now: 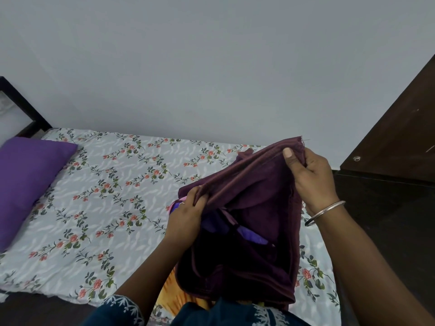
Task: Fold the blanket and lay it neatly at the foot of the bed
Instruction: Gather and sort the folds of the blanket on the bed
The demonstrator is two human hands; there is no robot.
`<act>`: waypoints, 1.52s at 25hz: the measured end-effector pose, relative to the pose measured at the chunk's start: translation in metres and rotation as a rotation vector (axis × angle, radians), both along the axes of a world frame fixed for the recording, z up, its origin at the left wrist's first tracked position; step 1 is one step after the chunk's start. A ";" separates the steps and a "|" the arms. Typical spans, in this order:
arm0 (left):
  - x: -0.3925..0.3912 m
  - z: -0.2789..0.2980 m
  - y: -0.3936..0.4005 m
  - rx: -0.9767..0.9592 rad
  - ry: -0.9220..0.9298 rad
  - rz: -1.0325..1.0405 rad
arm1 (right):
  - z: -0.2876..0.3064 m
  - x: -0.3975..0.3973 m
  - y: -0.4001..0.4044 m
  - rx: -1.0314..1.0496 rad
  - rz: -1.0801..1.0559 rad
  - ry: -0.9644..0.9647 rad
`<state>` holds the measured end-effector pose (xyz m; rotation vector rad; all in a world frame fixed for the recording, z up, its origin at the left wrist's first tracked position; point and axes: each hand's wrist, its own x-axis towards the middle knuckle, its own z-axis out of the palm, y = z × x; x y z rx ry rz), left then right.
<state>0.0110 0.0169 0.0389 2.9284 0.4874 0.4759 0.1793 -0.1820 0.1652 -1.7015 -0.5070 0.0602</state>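
Maroon blanket [254, 208] bunched, folded, held above floral bed [106, 196]

floral-sheeted bed [113, 184], purple pillow [26, 180] on it

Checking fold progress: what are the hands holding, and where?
Both grip the maroon blanket along its upper edge: right hand at the top corner, left hand lower down.

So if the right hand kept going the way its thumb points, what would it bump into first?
Probably only the blanket it already pinches. Past the right hand, the thumb aims up toward the bare wall, though depth is unclear.
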 end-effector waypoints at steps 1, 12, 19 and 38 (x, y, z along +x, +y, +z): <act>0.001 -0.001 0.002 -0.031 0.038 0.018 | -0.001 0.000 0.001 -0.005 0.003 -0.001; -0.033 0.008 0.036 -1.173 -0.304 0.396 | -0.023 0.020 -0.009 -0.067 -0.076 0.000; -0.013 0.041 0.050 -1.191 -0.415 0.243 | -0.026 0.034 -0.003 0.070 -0.262 0.029; 0.055 0.085 -0.021 -0.545 -0.111 -0.032 | -0.043 -0.028 0.048 -0.734 0.463 -0.454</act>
